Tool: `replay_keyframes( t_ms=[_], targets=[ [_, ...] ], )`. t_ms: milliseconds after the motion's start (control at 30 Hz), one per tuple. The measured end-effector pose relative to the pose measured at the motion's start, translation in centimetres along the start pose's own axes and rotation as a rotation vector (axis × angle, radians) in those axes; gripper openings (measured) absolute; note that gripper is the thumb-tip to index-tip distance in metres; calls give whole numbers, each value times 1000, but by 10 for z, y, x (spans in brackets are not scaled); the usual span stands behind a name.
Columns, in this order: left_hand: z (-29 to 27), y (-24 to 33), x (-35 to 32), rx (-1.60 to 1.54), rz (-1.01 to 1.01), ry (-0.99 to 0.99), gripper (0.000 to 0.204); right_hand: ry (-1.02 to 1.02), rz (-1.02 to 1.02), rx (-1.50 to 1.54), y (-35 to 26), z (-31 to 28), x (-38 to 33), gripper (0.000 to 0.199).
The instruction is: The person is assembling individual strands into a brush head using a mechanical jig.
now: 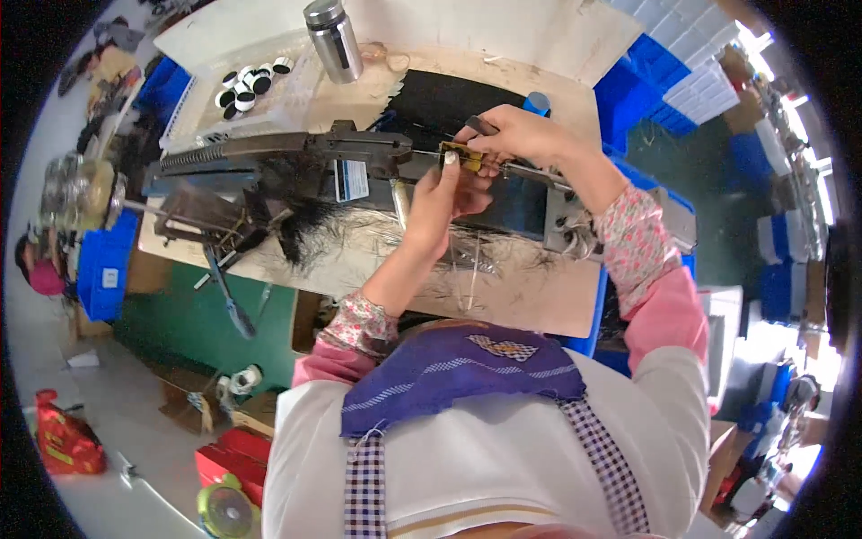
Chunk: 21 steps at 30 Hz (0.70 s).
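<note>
Both my hands meet over the dark metal machine (350, 148) that lies across the bench. My left hand (440, 202) is closed, its thumb pressed on a small yellow, brass-like piece (467, 156) by the machine's rod. From the right, my right hand (525, 136) reaches over the same spot, with a short dark piece (481, 126) pinched in its fingers. What this dark piece is cannot be made out. The fingertips of both hands partly cover the yellow piece. Loose dark bristles (305, 229) lie below the machine, left of my left forearm.
A clear plastic tray (184, 117) holds several black-and-white caps (244, 90). Beside it stands a steel flask (334, 43). A blue cylinder (537, 103) stands behind my right hand. A lever (229, 292) juts past the bench's front edge. Blue crates (624, 81) are stacked at right.
</note>
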<state>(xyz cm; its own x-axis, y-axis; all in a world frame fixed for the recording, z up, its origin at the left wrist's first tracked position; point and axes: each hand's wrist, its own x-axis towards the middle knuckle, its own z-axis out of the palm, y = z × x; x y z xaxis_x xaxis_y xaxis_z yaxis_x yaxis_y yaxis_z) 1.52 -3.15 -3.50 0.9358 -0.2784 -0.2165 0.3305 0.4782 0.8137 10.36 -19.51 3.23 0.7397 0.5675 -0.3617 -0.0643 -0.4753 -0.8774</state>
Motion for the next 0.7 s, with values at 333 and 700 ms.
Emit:
replay_keyframes(
  t_ms=[333,700],
  targets=[
    [13,5,0,-729,-113,-255,81,438,-241,-856,-25,9,-29,32],
    [12,13,-7,-848,-128,-241,76,597,-406,-325,-11,37,-32,12]
  ],
)
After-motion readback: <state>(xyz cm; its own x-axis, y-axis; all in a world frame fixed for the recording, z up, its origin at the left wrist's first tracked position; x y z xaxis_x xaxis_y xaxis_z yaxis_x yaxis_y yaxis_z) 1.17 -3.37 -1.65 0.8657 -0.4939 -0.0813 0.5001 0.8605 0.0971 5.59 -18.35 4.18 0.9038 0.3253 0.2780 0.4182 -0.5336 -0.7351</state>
